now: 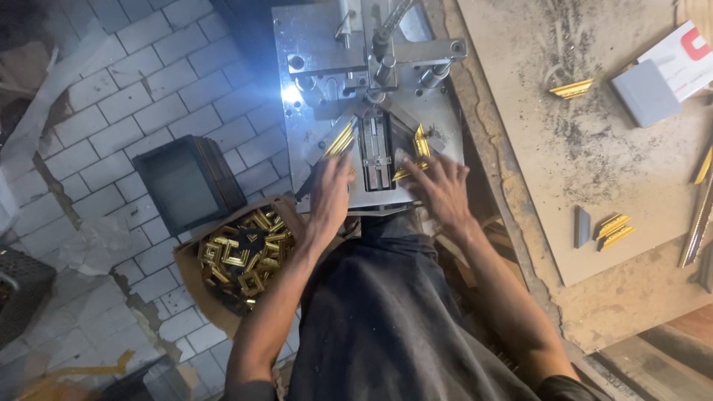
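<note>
A metal joining machine (327, 44) with a flat steel table stands in front of me. My left hand (329, 194) rests on a gold moulding strip (340, 139) lying diagonally on the left of the table. On the right, the fingers of my right hand (443, 187) press a second gold moulding strip (420, 142) that angles toward the first. The two strips meet in a V around the central slotted block (376, 152). Both hands lie flat with fingers spread over the pieces.
A cardboard box (194, 275) of small finished gold frames (245, 256) sits by my left knee, next to a dark open box (186, 182) on the tiled floor. A dusty board (535, 148) on the right carries loose gold offcuts (570, 89), a grey block (645, 93) and a long metal bar (698, 215).
</note>
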